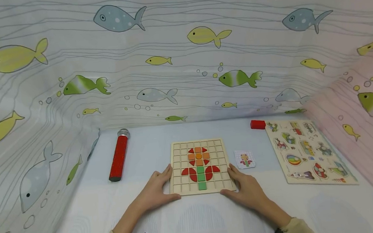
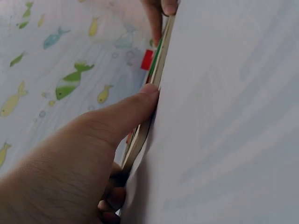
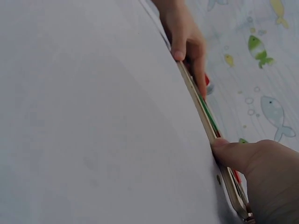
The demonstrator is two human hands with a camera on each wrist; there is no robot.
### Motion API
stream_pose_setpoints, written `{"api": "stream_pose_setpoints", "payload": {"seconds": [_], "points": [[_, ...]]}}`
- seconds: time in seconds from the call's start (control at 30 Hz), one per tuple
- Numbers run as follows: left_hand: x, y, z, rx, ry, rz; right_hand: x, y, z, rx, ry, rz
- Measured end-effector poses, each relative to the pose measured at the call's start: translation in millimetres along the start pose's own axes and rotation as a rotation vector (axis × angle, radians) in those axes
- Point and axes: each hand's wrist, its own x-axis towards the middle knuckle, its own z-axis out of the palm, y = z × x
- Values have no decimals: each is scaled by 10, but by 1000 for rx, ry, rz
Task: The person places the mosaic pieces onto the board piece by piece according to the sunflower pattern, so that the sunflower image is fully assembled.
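A square wooden grid board [image 1: 181, 149] lies on the table in front of me. Set in its cells is a flower pattern of red, orange and green pieces, with an orange round piece [image 1: 198, 156] in the middle of the bloom. My left hand [image 1: 155, 192] holds the board's near left corner, thumb along the front edge and fingers at the left side. At the near right corner my right hand [image 1: 245, 186] grips it the same way. Both wrist views show the thumbs pressed on the board's front edge. A small pattern card [image 1: 244, 159] lies just beyond the right fingers.
A red toy microphone [image 1: 119, 156] lies to the left. Farther right is a wooden picture puzzle board [image 1: 307, 151], with a red block [image 1: 257, 124] by its far left corner. Fish-printed cloth [image 1: 183, 73] rises behind and at both sides.
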Motion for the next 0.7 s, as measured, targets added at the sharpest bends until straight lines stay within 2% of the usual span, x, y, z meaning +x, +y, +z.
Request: {"api": "stream_pose_setpoints", "payload": {"seconds": [0.23, 0.47, 0.7], "points": [[18, 4, -10, 17, 11, 6, 39, -6, -23, -25, -12, -30], [-2, 49, 62, 12, 11, 20, 19, 89, -44, -62, -50, -45], [-11, 81, 70, 24, 19, 12, 0, 111, -48, -52, -50, -45]]}}
